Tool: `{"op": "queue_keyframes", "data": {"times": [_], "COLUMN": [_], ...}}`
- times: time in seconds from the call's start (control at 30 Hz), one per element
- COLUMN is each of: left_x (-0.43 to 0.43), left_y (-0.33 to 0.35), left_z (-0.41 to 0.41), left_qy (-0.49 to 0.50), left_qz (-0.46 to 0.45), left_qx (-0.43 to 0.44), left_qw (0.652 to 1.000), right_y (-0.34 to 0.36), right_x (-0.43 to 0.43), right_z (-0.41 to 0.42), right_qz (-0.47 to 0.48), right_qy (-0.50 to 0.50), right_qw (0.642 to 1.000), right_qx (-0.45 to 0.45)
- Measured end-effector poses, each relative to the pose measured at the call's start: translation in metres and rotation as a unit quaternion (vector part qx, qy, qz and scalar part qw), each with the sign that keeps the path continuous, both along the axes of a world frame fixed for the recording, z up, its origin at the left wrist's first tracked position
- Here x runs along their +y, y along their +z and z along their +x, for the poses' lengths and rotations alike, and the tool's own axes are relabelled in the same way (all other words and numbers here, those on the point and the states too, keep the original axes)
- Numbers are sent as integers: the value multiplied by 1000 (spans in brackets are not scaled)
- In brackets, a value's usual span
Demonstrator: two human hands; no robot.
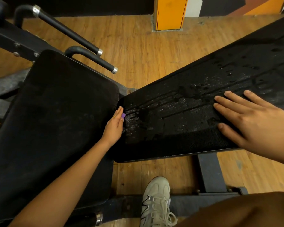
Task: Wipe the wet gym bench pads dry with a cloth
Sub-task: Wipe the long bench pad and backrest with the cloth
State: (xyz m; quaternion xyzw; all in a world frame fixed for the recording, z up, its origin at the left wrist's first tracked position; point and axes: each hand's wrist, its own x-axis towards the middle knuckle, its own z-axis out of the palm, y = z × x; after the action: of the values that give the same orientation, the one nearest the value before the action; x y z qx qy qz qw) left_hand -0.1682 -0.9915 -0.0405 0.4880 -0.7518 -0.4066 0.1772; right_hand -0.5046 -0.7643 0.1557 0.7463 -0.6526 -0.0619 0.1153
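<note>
– Wooden floor (138, 51) underneath, two black pads above it. Which one is wet?

– The long pad (179, 115) on the right. Beads and streaks of water shine along it. Its length runs from the gap beside the seat pad (56, 120) away to the upper right. The seat pad looks dull and mostly dry from here.

– And the hands?

– The right hand (252, 118) lies flat on the long pad near its front edge, fingers straight and spread, holding nothing. The left hand (114, 126) stands edge-on at the gap, touching that pad's low end, fingers straight and together.

– Is the cloth there?

– I see no cloth plainly. A small purple bit (123, 115) shows against the left fingertips; cloth or not, I cannot tell.

– So what does the wiping turn on?

– The wettest stretch lies between the two hands. I judge the left hand is better placed: from the low end, a stroke would follow the pad's length toward the right hand.
</note>
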Motion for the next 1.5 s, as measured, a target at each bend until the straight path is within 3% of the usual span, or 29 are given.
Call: {"op": "queue_keyframes", "data": {"times": [0.23,0.4,0.73,1.1,1.27,1.5], "left_x": [-72,-78,21,121,119,117], "left_y": [14,18,16,16,17,14], "left_z": [-44,-49,22,42,31,33], "left_qy": [31,35,-67,3,19,21], "left_qz": [29,53,89,109,65,69], "left_qx": [-22,-20,-18,21,8,18], "left_qw": [999,998,994,994,998,997], "right_y": [-2,-2,1,7,9,7], "right_x": [0,1,1,0,3,-14], "right_z": [-2,-3,1,3,7,46], "right_qz": [2,6,3,27,28,58], "right_qy": [1,-1,1,-10,-16,-64], "right_qw": [1000,1000,1000,999,999,994], "right_qx": [1,-1,3,18,23,62]}}
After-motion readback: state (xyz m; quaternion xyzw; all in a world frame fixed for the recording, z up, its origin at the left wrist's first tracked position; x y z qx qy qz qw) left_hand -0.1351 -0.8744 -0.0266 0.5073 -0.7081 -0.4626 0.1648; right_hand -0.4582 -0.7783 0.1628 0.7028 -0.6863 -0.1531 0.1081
